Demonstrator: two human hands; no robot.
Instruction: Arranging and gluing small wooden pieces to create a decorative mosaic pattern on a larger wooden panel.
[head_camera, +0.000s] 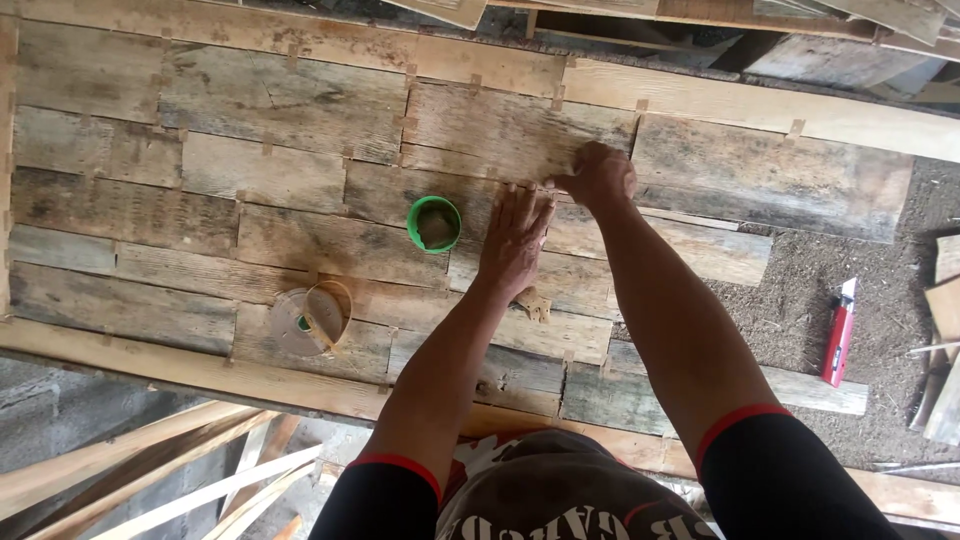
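Panel of weathered planks (300, 190) fills the bench, pale frame rails (760, 105) along its edges; small tan strips bridge the plank seams. Left hand (515, 240) lies flat, fingers together, pressing a plank just right of the green cup (434, 223); right hand (600, 178) is closed in a pinch at a seam above it — what it pinches is too small to tell, likely another strip. Judged step: fixing a seam joint mid-panel; next move calls for steady downward pressure and a true line across the gap. Tape roll (308, 320) sits lower left, near edge; red utility knife (838, 335) lies on the ground, well apart.
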